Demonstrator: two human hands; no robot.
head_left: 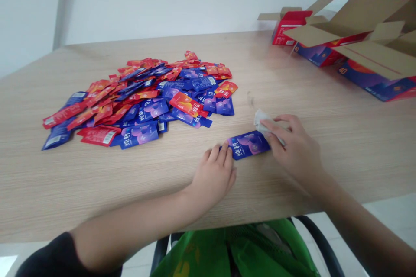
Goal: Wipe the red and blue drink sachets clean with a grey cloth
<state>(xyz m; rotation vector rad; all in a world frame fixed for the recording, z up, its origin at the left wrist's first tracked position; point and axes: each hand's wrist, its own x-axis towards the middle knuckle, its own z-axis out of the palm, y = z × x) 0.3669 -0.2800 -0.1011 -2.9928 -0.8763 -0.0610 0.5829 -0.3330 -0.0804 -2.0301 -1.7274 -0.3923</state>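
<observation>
Currently, from afar, I see the blue packet (pixel 251 143) lying just off the near right side of the heap of packets (pixel 151 108). My left hand (pixel 214 171), unclenched, presses on the packet's heap-side end; my right hand (pixel 297 149), farther from the heap, grips a white tissue (pixel 261 120).

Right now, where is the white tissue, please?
In the head view, the white tissue is right of centre, in the right hand, at the right end of the blue pouch that the left hand touches.
</observation>
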